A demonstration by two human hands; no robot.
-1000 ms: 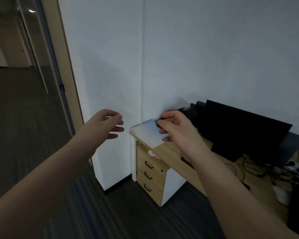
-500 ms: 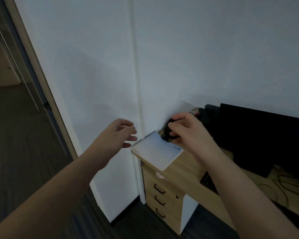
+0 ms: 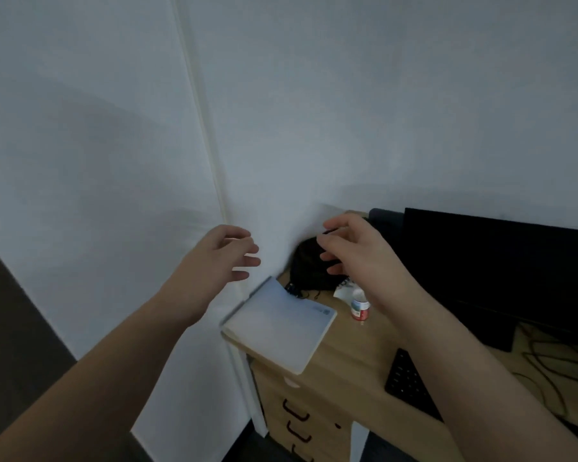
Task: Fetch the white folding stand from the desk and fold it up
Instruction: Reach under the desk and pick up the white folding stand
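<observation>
A plain white wall (image 3: 347, 95) fills most of what I see, with a pale vertical strip (image 3: 201, 111) running down it. The light is dim and soft shadows lie across the wall. At lower left a wedge of dark floor (image 3: 10, 321) shows. Below me a wooden desk (image 3: 354, 355) stands tight against the wall, a white leg (image 3: 244, 388) at its corner. Under the top sit wooden drawers (image 3: 301, 418) with dark curved handles. A black monitor (image 3: 501, 271) stands on the desk at right.
</observation>
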